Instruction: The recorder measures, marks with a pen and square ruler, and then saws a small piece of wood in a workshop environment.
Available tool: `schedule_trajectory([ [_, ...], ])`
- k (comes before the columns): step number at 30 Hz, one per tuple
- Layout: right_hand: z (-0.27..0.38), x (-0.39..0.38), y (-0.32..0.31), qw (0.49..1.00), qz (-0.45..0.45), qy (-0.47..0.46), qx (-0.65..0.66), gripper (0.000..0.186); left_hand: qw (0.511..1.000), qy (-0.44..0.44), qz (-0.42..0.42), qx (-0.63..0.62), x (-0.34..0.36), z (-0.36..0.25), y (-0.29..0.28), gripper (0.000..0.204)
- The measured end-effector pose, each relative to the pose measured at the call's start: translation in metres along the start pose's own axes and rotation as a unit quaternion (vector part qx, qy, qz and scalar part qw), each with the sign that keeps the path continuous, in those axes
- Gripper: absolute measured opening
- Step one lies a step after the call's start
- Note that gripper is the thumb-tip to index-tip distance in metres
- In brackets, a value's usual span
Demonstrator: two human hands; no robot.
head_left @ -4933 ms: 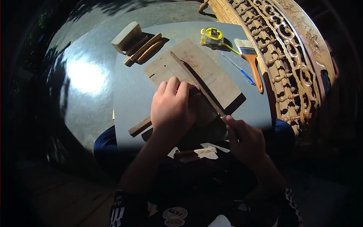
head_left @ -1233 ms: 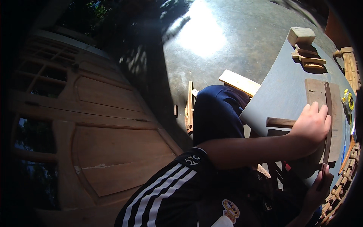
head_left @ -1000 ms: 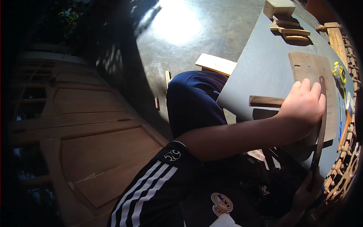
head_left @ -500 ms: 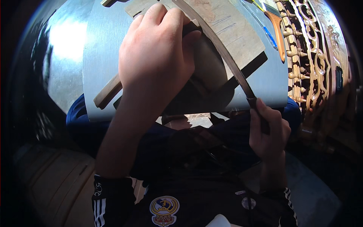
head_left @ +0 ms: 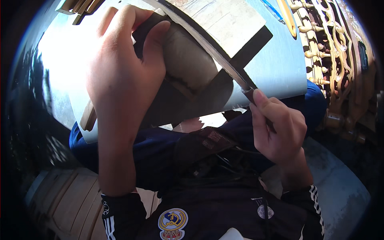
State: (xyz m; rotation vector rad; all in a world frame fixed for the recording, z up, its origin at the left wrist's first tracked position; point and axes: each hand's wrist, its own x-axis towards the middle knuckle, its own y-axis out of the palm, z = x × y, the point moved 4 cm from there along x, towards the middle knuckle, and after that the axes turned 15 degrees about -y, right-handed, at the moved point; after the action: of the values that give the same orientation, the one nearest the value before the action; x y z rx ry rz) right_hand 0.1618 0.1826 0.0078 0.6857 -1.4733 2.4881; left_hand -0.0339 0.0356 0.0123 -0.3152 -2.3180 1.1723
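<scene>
A long, thin, curved grey-brown strip (head_left: 212, 48) runs from the top of the view down toward the right. My right hand (head_left: 280, 124) is closed round its lower end, where a dark brown piece shows at the fingers. My left hand (head_left: 128, 60) is closed on a dark block (head_left: 143, 38), thumb on the near side. The block lies close against the strip's upper part; whether they touch I cannot tell. Underneath is a pale flat board (head_left: 236, 28), partly in shadow, on a light blue-grey work surface (head_left: 280, 80).
A wooden stick (head_left: 89, 116) lies left of my left wrist. Several wooden pieces (head_left: 80, 7) are at the far left. At the far right are a blue pen (head_left: 273, 11) and an orange handle (head_left: 287, 20). Carved wooden openwork (head_left: 334, 52) stands along the right side.
My left hand has shifted left and nearer me with the dark block. The strip's lower end and my right hand have moved slightly left. The view has also shifted.
</scene>
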Motion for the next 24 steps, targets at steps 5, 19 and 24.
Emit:
schedule_trajectory([
  [5, -0.019, 0.048, 0.020, 0.999, 0.033, 0.012, 0.001, 0.022, 0.999, -0.047, -0.003, 0.027, 0.010, 0.013, 0.011, 0.025],
  [19, -0.037, 0.021, 0.023, 0.994, 0.074, 0.077, 0.024, 0.027, 0.997, -0.051, -0.021, 0.048, -0.008, 0.010, -0.001, 0.020],
  [24, -0.035, -0.002, 0.015, 0.995, 0.065, 0.073, -0.019, 0.026, 0.996, -0.072, -0.023, 0.040, -0.005, 0.008, 0.000, 0.019],
])
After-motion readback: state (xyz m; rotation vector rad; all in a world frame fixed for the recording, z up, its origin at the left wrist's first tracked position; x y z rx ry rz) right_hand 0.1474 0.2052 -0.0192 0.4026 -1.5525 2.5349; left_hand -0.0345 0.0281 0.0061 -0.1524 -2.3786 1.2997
